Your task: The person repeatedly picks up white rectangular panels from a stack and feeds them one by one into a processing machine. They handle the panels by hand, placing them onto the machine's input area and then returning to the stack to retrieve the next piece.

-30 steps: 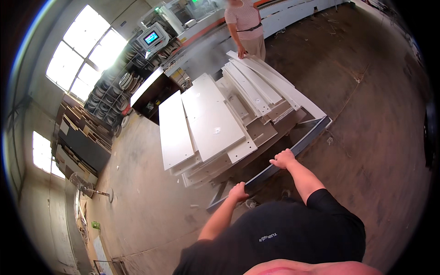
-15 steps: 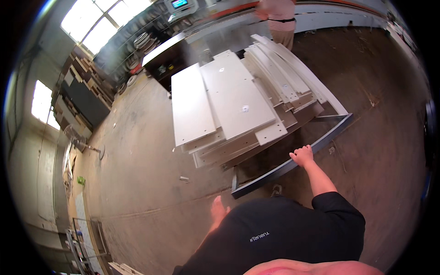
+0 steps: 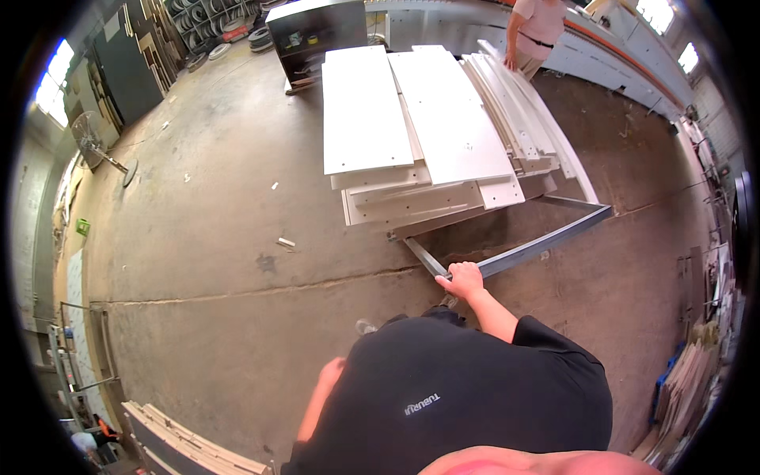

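My right hand (image 3: pixel 465 279) is closed around the grey metal push handle (image 3: pixel 546 241) of a cart, near the handle's left corner. Beyond the handle, the cart carries stacked white panels (image 3: pixel 451 119), some wide and flat, with small holes near their edges. Narrower white strips (image 3: pixel 518 111) lie along the load's right side. My left hand (image 3: pixel 333 369) hangs low beside my body, away from the cart; its fingers are mostly hidden.
A co-worker (image 3: pixel 538 32) stands at the load's far right, one hand by the strips. Behind the cart is a dark cabinet (image 3: pixel 313 36). A standing fan (image 3: pixel 91 138) is at the left. Boards (image 3: pixel 186 443) lie at lower left, more (image 3: pixel 689 380) at right.
My right hand has shifted left along the handle toward its corner. My left hand has dropped back beside my body. My view has turned, and the co-worker now shows more fully.
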Demonstrator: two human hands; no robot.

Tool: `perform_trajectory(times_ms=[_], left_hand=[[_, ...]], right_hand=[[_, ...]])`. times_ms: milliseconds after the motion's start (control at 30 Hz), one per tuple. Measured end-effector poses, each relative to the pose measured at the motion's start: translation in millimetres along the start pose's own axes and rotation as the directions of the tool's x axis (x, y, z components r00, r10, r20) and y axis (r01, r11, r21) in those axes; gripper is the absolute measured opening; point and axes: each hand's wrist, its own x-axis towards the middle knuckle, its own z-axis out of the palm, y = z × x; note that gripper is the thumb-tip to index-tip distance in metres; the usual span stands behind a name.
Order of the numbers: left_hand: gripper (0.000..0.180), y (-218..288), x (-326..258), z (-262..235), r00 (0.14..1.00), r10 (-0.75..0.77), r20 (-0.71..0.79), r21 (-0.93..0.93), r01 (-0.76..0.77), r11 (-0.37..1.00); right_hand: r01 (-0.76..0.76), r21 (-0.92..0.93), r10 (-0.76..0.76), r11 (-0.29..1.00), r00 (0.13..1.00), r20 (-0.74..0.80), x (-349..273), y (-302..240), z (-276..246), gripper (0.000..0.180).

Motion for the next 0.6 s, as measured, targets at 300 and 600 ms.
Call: perform_trajectory(times_ms=[300,600], left_hand=[[0.037,-49.5,57.8,-89.2,0.999,-0.024,-0.040,-0.081,0.021,0.996],[0.034,-50.4,164.7,-223.8,0.997,0.022,-0.080,-0.079,-0.028,0.996]], right_hand=[[-0.340,-0.143,0.368,0.930,0.821,0.436,46.4,-66.3,-33.1,0.064],[-0.267,0.454,0.219,0.850,0.963,0.157,132.5,-176.9,17.0,0.037]])
